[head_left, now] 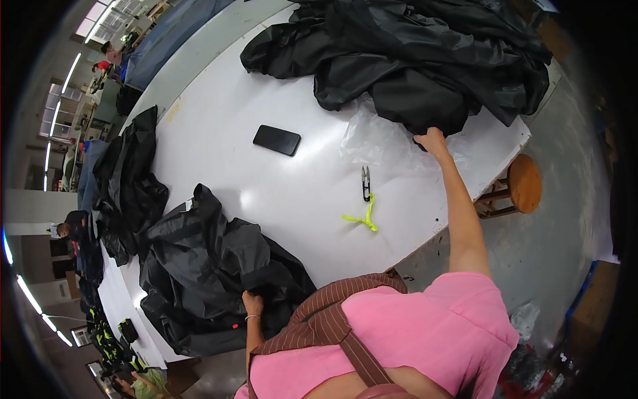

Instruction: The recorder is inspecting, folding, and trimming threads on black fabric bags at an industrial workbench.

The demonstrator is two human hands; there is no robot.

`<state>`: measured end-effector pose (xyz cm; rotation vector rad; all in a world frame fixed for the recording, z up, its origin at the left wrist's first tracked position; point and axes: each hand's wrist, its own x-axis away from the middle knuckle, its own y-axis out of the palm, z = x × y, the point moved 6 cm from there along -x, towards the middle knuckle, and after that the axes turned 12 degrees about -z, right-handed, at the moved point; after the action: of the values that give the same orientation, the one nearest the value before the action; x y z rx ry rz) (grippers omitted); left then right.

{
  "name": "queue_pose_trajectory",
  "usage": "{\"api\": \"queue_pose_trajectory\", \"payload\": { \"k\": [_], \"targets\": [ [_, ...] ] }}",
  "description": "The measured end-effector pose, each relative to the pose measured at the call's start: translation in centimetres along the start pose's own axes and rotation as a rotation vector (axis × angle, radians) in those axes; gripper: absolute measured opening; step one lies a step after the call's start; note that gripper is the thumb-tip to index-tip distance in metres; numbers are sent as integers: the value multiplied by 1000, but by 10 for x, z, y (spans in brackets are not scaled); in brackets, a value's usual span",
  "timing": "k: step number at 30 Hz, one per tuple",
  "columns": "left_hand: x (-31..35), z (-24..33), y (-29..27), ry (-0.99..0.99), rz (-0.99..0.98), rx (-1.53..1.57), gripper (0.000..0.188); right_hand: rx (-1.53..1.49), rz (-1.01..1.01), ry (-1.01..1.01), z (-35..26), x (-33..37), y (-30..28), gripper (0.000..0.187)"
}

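Note:
My right arm reaches out to a big heap of black fabric (399, 53) on the far right of the white table, and my right hand (433, 141) is closed on its near edge. Close to my body, my left hand (252, 304) is closed on the edge of a crumpled black garment (206, 266) at the near left. This garment has a small white label and a small red spot. Between the two lie thread snips (365, 184) with a neon yellow strip (365, 221) tied to them. The fingertips of both hands are partly hidden by cloth.
A black phone (276, 140) lies mid-table. Clear plastic film (372, 136) pokes out beneath the heap. More black cloth (129, 186) sits along the left edge. A wooden stool (524, 183) stands beyond the table's right edge. Other people work in the background at left.

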<state>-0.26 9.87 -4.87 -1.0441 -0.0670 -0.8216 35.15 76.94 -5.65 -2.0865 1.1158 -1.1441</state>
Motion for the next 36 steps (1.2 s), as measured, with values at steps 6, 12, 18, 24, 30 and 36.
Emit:
{"api": "queue_pose_trajectory", "payload": {
  "k": [6,12,18,24,30,36],
  "targets": [
    [2,-11,-1,63,87,-23,16,101,-6,-282,-22,7,41,44],
    [5,20,-3,6,53,14,17,-17,-176,-2,44,-78,47,42],
    [13,-21,0,-13,125,-100,19,27,565,-277,12,-57,19,35],
    [8,-8,5,44,83,-21,19,90,448,-143,-21,-2,30,40],
    [14,15,-1,-16,97,30,16,-484,229,-192,-43,22,34,37],
    [12,14,0,-25,109,24,15,-447,-282,-475,-119,-3,61,34]
  ]
}}
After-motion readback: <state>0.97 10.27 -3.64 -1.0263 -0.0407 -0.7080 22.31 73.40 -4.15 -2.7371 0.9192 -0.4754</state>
